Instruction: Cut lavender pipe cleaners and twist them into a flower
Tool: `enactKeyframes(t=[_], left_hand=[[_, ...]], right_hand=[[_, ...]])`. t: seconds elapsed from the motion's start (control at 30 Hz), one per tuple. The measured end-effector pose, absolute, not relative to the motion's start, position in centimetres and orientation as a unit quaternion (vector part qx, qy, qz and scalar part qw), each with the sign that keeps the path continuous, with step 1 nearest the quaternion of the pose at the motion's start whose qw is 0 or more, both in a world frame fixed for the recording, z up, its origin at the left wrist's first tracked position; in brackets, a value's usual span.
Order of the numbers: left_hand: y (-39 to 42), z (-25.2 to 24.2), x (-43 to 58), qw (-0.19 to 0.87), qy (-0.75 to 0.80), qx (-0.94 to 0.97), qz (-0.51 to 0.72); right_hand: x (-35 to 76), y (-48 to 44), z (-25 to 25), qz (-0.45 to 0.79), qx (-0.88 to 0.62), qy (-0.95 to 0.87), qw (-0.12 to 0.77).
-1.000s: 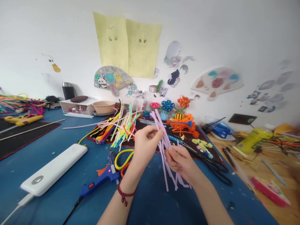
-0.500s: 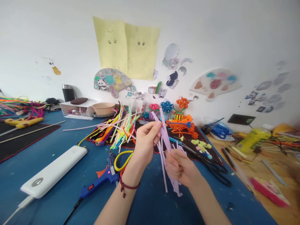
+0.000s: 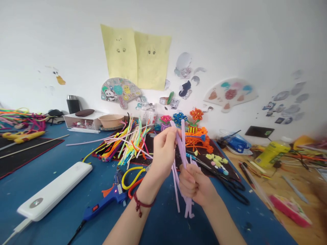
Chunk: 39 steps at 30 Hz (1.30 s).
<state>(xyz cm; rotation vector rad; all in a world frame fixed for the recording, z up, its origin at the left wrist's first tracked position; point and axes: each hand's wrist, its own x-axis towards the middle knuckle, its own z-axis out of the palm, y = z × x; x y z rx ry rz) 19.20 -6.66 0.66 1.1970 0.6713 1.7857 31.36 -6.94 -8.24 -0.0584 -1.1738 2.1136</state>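
A bundle of lilac pipe cleaners (image 3: pixel 182 149) stands nearly upright above the blue table (image 3: pixel 63 211). My right hand (image 3: pixel 195 185) is closed in a fist around the bundle's lower half, and the loose ends hang below it. My left hand (image 3: pixel 165 151), with a red cord on its wrist, pinches the bundle's upper ends between thumb and fingers.
A blue glue gun (image 3: pixel 106 200), yellow and red loops (image 3: pixel 131 175) and a white power bank (image 3: pixel 53 190) lie to the left. A heap of coloured pipe cleaners (image 3: pixel 125 141) sits behind. Black scissors (image 3: pixel 233 189), pompoms (image 3: pixel 217 160) and pipe-cleaner flowers (image 3: pixel 192 124) are to the right.
The splayed lilac strands have been drawn together into a tighter, more upright bundle. My right hand has closed lower around it, and my left hand has risen to the top ends.
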Motion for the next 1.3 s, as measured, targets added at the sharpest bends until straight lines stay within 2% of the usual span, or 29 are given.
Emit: enactKeyframes(t=[0.27, 0.5, 0.7, 0.9, 1.3], left_hand=[[-6.8, 1.0, 19.8, 0.492, 0.231, 0.434, 0.719], [-6.8, 0.5, 19.5, 0.387, 0.278, 0.523, 0.706], [-7.1, 0.3, 19.3, 0.338, 0.304, 0.571, 0.684], [-7.6, 0.5, 19.1, 0.228, 0.354, 0.618, 0.664], [-7.8, 1.1, 18.9, 0.14, 0.376, 0.631, 0.665]], right_hand=[[31.3, -7.0, -8.1, 0.816, 0.008, -0.451, 0.362], [31.3, -7.0, -8.5, 0.807, -0.002, -0.46, 0.371], [31.2, -7.1, -8.5, 0.801, -0.01, -0.469, 0.373], [31.2, -7.2, -8.3, 0.796, -0.004, -0.469, 0.383], [31.3, -7.1, -8.1, 0.796, -0.035, -0.476, 0.373]])
